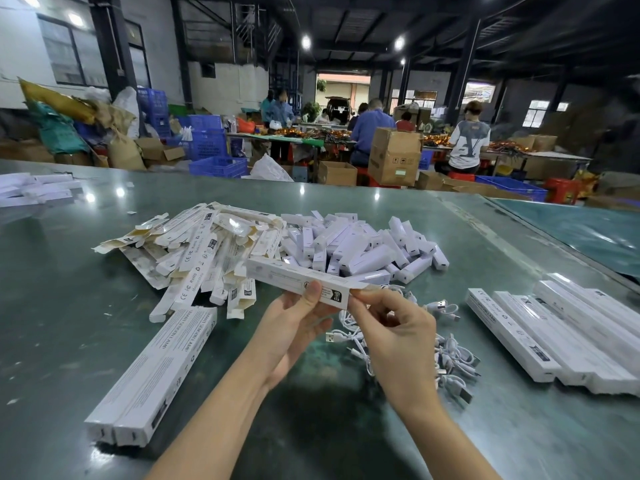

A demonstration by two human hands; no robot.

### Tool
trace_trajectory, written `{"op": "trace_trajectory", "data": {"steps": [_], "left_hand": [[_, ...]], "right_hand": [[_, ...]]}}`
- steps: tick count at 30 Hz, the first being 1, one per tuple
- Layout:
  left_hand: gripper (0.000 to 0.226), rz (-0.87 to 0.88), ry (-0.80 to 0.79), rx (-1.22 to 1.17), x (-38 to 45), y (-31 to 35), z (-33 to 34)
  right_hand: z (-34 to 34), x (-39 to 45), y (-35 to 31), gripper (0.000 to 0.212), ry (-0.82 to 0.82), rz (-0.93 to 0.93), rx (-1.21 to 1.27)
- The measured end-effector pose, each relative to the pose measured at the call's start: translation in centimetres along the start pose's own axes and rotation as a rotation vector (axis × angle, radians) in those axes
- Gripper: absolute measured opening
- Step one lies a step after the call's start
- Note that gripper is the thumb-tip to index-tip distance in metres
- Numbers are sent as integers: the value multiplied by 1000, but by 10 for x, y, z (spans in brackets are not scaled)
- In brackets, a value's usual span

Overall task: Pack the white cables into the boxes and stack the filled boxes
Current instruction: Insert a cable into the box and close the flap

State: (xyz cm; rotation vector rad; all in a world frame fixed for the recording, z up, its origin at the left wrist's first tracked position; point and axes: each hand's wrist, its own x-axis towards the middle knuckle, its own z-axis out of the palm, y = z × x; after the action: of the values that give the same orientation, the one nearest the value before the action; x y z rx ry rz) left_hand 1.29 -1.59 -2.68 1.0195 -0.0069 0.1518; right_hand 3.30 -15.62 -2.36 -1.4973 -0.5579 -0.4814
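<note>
A long white box (277, 273) is held level above the green table, its near end toward me. My left hand (294, 327) grips it from below with the thumb on top. My right hand (391, 327) pinches the end flap of the same box. Under my hands lies a loose heap of white cables (446, 351) with USB plugs. Two long boxes (156, 375) lie side by side at the near left. Several long boxes (561, 330) lie in a row at the right.
A pile of flat unfolded cartons (194, 251) sits left of centre, with a heap of small white boxes (363, 247) beside it. More white boxes (34, 190) lie far left. People work at tables beyond the table's (69, 306) far edge.
</note>
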Motion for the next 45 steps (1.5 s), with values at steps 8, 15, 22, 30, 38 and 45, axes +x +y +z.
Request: {"op": "trace_trajectory", "data": {"steps": [8,15,22,30,38,45], "left_hand": [[32,17,-6,-384,1,7,2],[26,56,83,-385,0,5,3],[42,46,98,-372,-3,5,6],[43,9,108,-332,-3,6,3],[41,-4,103,-315,-2,7,2],[30,-29,171,-348,-2,10,-1]], "right_hand": [[4,-5,0,7,37,-114,-32],[10,-9,0,4,154,-312,-237],[5,-5,2,26,92,-208,-189],[-4,-2,0,12,-110,61,84],[-6,6,-8,22,-151,142,126],[-19,12,-3,21,-354,-57,-198]]}}
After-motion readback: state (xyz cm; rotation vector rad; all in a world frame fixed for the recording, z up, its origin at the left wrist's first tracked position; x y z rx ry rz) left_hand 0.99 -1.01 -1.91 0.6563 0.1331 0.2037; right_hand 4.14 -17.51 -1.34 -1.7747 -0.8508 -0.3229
